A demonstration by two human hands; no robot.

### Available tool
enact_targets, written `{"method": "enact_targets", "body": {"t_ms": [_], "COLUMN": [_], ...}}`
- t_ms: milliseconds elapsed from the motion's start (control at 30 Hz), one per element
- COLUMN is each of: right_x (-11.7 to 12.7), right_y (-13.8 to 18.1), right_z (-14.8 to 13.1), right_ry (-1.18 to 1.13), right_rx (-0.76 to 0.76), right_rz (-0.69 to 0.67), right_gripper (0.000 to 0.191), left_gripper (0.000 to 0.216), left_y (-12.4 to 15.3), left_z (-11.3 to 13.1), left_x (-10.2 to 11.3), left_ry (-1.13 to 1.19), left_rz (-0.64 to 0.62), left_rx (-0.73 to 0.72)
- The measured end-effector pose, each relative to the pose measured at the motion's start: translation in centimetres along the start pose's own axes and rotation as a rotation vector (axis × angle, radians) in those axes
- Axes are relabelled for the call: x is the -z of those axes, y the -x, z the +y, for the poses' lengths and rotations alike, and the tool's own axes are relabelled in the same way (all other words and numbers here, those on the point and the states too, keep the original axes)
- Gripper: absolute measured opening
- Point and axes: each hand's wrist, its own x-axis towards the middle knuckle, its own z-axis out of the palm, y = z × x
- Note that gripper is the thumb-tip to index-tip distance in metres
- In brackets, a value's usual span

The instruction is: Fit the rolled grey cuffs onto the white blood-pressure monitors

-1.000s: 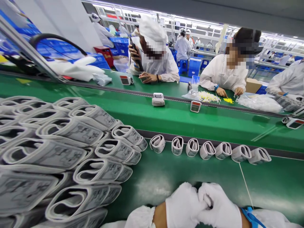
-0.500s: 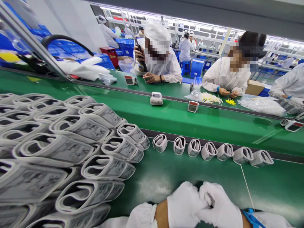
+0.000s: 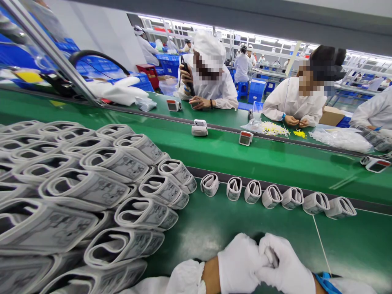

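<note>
My left hand (image 3: 239, 263) and my right hand (image 3: 284, 261), both in white gloves, meet low in the view over the green work surface (image 3: 196, 241). Their fingers are curled and pressed against each other; anything between them is hidden. Beyond the hands, a row of several rolled grey cuffs (image 3: 272, 196) stands along the dark edge strip. To the left is a big stack of similar rolled cuffs (image 3: 101, 194) with printed drawings on their outer sides. A blue band (image 3: 326, 281) circles my right wrist.
Small white devices with screens, one of them a monitor (image 3: 245, 138), sit on the green conveyor belt (image 3: 171, 143) beyond the edge strip. Across it, a co-worker (image 3: 214, 90) holds a black handset, and another person (image 3: 297, 100) works by small white and yellow pieces (image 3: 274, 128).
The view has shifted slightly, so the stack and row appear farther right. The devices on the belt have moved a little left relative to the row. My hands remain together.
</note>
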Motion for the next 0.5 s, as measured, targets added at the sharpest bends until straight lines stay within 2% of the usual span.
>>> {"method": "enact_targets", "body": {"t_ms": [267, 500], "right_x": [0.1, 0.1], "right_y": [0.0, -0.1], "right_z": [-0.4, -0.4], "right_ry": [-0.009, -0.069], "right_rx": [0.031, 0.017], "right_rz": [0.006, -0.014], "right_gripper": [0.029, 0.027], "left_gripper": [0.011, 0.012], "left_y": [0.2, -0.2], "left_z": [0.1, 0.3], "left_x": [0.4, 1.2], "left_ry": [0.012, 0.015], "left_rz": [-0.005, -0.118], "left_rx": [0.02, 0.034]}}
